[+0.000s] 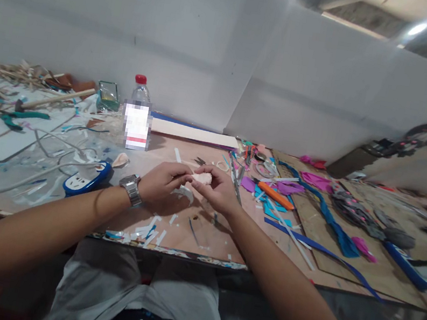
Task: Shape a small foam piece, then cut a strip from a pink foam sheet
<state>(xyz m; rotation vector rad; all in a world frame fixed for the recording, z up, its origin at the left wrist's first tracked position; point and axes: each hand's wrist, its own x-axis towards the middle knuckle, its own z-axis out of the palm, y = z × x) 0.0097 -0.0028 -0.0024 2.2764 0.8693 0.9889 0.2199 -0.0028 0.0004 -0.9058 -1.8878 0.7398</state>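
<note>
Thumb and fingers of the right hand [223, 190] were clamped around a small pale piece [202, 179], held over the bench [222, 240] between its far and near edges. The piece lay well inside this grip, its long axis running crosswise, roughly along the bench's near edge. Its right end pointed into the right palm; its left end faced the left hand [163, 181]. That left grip appeared pinched together on the left end, thumb against fingers, so the 2 hands met tip to tip along the same line. The right hand was clearly the nearer, covering more of the piece, and the left reached only its end. How firmly either pressed could not be told.

Toward the bench's left edge, a pale lump [121, 160] lay just beside a blue power strip [89, 178]. Toward the right edge, an orange-handled tool [275, 195] lay apart from both hands.
</note>
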